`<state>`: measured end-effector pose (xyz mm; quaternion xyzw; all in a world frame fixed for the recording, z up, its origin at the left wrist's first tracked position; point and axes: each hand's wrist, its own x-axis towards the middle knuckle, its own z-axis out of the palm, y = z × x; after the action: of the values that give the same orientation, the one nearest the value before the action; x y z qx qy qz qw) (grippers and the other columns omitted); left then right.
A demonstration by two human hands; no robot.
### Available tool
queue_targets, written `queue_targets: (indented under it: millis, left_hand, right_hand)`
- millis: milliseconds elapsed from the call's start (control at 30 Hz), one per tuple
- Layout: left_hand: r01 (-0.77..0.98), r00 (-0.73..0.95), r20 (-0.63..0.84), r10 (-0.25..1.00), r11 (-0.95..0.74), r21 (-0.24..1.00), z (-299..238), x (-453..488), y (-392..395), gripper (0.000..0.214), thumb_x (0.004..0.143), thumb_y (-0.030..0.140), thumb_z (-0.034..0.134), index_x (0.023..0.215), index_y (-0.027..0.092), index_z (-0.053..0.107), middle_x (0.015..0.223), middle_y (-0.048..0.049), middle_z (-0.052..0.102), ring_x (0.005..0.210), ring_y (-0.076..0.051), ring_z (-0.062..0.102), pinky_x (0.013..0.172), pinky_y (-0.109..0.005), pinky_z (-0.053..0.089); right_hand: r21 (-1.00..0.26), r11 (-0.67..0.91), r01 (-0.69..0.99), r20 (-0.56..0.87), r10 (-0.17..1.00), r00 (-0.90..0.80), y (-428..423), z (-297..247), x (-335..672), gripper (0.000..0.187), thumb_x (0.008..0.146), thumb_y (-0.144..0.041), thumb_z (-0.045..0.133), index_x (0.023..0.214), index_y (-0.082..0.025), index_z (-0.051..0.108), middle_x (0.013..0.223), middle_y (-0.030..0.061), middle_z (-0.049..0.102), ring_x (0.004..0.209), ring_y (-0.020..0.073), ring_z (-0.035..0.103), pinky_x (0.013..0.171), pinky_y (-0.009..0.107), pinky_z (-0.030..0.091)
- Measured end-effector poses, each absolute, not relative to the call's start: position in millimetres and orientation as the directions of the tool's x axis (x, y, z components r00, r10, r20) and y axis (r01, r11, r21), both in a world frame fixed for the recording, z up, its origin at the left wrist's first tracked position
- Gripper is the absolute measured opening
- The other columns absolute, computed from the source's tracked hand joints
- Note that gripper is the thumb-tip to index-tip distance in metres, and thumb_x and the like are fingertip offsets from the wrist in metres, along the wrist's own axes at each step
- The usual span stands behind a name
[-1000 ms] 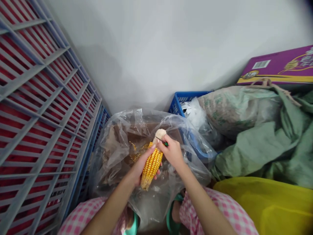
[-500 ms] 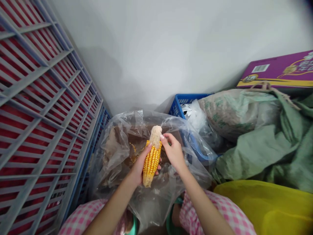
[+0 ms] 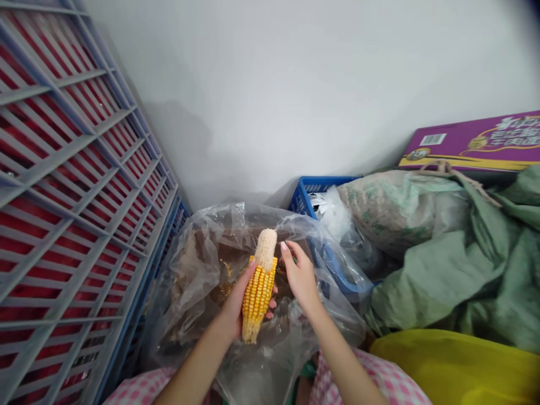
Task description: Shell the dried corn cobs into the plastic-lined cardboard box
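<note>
My left hand (image 3: 239, 301) is wrapped round a corn cob (image 3: 258, 289), its thumb along the left side and its fingertips showing on the right. The cob tilts slightly, with its lower part full of yellow kernels. Its upper end is bare and pale. My right hand (image 3: 300, 275) is just to the right of the bare end, apart from it, with thumb and curled fingers close together. Whether anything is inside those fingers is hidden. Below both hands, a clear plastic bag (image 3: 181, 320) lines an open brown container, and loose yellow kernels (image 3: 226, 288) lie in it.
Slatted crates (image 3: 80, 185) with red behind the slats rise on the left. On the right are a blue basket (image 3: 301, 194) with plastic bags, a filled sack (image 3: 392, 202), green sacking (image 3: 455, 264), a purple box (image 3: 455, 146) and something yellow (image 3: 447, 365). A white wall stands ahead.
My right hand has come away from the cob, where its thumb was touching the edge of the kernels. My left hand keeps its hold. The whole view has shifted, so things sit lower.
</note>
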<state>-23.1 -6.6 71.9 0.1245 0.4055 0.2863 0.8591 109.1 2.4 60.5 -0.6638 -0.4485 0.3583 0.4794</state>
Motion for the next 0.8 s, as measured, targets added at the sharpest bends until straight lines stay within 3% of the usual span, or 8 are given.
queue_targets:
  millis: [167,333,567,667,800]
  left_hand:
    - [-0.434,0.294,-0.706,0.645,0.748,0.503,71.8,-27.9,-0.5,0.038,0.079,0.046,0.054,0.098,0.014,0.06,0.072,-0.0047,0.067,0.055,-0.013,0.061,0.053,-0.023,0.052]
    - [-0.433,0.305,-0.642,0.704,0.703,0.564,72.3,-34.9,5.8,0.044,0.08,0.049,0.052,0.104,0.014,0.06,0.076,-0.0072,0.069,0.06,-0.015,0.064,0.052,-0.023,0.051]
    - [-0.387,0.35,-0.62,0.702,0.711,0.587,77.8,-40.9,9.8,0.052,0.083,0.056,0.037,0.098,0.011,0.06,0.085,-0.0105,0.067,0.052,-0.014,0.061,0.042,-0.025,0.05]
    - [-0.314,0.334,-0.617,0.713,0.701,0.64,76.6,-41.7,8.2,0.045,0.079,0.053,0.049,0.103,0.016,0.057,0.082,-0.0066,0.066,0.052,-0.014,0.062,0.043,-0.025,0.05]
    - [-0.164,0.232,-0.497,0.836,0.537,0.827,73.7,-37.5,3.4,0.043,0.069,0.044,0.066,0.103,0.019,0.056,0.075,-0.0009,0.063,0.052,-0.013,0.059,0.044,-0.022,0.049]
  right_hand:
    - [-0.93,-0.093,0.356,-0.018,0.978,0.208,-8.3,69.2,113.7,0.04,0.088,-0.049,0.036,0.068,-0.019,0.053,0.056,-0.0029,0.046,0.054,0.0116,0.043,0.054,0.023,0.033]
    - [-0.926,-0.017,0.377,0.016,0.996,0.083,-13.3,77.7,124.4,0.034,0.085,-0.047,0.046,0.078,-0.02,0.064,0.077,0.0,0.065,0.072,0.0147,0.055,0.064,0.023,0.038]
    - [-0.822,0.054,0.567,0.04,0.999,-0.036,-17.4,83.7,125.6,0.034,0.086,-0.045,0.043,0.08,-0.022,0.066,0.078,0.0008,0.068,0.068,0.0157,0.058,0.065,0.024,0.039]
    - [-0.79,0.052,0.611,0.029,0.998,-0.047,-17.5,88.6,127.4,0.036,0.087,-0.045,0.041,0.076,-0.022,0.066,0.073,0.0004,0.067,0.064,0.0151,0.057,0.063,0.024,0.038]
    - [-0.777,-0.029,0.629,-0.117,0.988,-0.1,-14.9,93.5,135.6,0.041,0.086,-0.045,0.04,0.061,-0.021,0.063,0.054,-0.0015,0.058,0.052,0.0126,0.049,0.054,0.024,0.033]
